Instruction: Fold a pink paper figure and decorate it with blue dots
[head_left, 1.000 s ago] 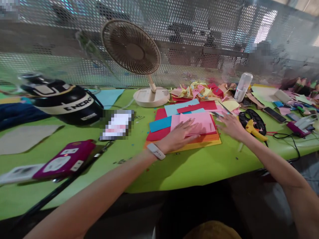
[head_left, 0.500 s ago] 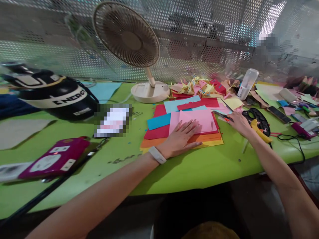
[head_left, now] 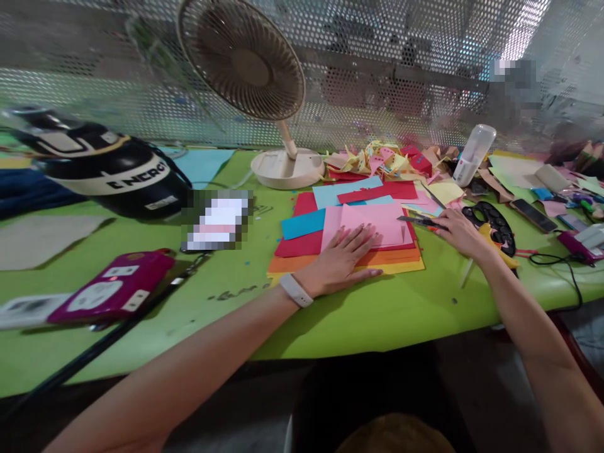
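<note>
My left hand [head_left: 346, 259] lies flat with fingers spread on pink paper [head_left: 377, 217]. Beneath it is a stack of coloured sheets, with red paper [head_left: 299, 246], orange paper [head_left: 287, 264] and yellow paper [head_left: 410, 267] showing at the edges. A blue strip [head_left: 302, 225] sticks out on the left. My right hand [head_left: 460, 233] is closed round the dark and orange handles of a pair of scissors [head_left: 418, 221], whose blades point left over the stack's right edge. Part of the handles is hidden by the fingers.
Behind the stack stand a fan [head_left: 287, 171] and a heap of paper scraps [head_left: 377, 160]. A clear bottle [head_left: 474, 154], black palette [head_left: 500, 229] and yellow banana-shaped object [head_left: 504, 255] are to the right. On the left are a large black bottle [head_left: 117, 179], phone [head_left: 217, 220] and power strip [head_left: 113, 286].
My right hand has closed further round the scissors handles, and the blades have shifted slightly toward the stack. My left hand stays flat on the paper. The view has tilted a little downward.
</note>
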Motion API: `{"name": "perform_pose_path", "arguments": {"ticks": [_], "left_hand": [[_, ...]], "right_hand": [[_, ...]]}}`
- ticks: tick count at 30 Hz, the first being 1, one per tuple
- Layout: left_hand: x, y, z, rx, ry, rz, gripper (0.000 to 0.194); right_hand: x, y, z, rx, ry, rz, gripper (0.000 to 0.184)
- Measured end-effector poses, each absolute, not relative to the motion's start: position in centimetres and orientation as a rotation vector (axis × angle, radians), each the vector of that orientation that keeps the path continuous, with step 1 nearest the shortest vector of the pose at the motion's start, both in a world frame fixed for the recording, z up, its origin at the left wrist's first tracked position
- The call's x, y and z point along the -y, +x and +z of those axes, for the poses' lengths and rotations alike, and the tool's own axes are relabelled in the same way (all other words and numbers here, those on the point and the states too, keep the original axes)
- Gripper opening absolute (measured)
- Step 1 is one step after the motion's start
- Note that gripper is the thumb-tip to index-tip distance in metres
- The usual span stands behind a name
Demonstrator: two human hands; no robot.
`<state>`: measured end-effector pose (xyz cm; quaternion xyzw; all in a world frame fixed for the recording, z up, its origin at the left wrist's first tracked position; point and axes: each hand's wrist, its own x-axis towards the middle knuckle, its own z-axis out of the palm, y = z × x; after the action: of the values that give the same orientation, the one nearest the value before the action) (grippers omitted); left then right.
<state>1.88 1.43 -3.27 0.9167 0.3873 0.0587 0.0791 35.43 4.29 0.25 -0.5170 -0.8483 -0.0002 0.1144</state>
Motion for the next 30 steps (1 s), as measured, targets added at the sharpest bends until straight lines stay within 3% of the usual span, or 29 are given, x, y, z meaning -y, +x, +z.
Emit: {"name": "perform_pose_path", "arguments": {"ticks": [10,30], "left_hand": [[-1.6,1.9,-3.9,-1.190,2.741,0.157,0.085],[-1.1,2.4,-2.7,-1.286,2.646,0.087,0.086]], "right_hand": [[-4.8,35.2,-0.8,2.533,-1.226,0.183,0.033],[-5.9,35.9,-2.6,2.569,-1.087,0.263,0.034]]}}
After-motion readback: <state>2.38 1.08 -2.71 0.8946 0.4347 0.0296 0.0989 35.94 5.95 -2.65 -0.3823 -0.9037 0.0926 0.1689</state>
